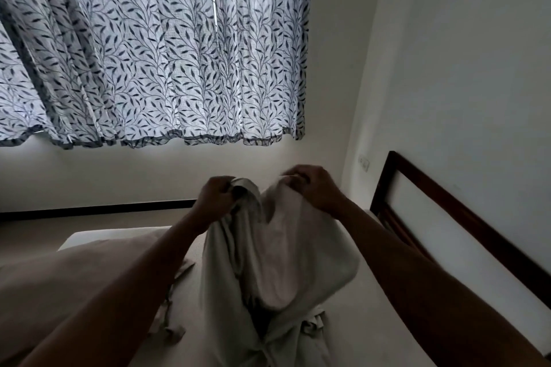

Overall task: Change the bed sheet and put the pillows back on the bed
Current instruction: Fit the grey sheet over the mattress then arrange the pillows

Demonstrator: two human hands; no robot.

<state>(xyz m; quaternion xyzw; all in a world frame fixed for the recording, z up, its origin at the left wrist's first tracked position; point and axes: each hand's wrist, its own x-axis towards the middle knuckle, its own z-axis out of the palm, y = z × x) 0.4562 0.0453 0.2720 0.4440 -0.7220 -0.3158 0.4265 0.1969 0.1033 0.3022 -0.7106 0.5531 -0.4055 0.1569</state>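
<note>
While between two hands, one pillow, one pillowcase.

Left forearm, right forearm bare, lean, shadowed; left grip, right grip bare, knuckles showing.

Headboard near right; left open.
</note>
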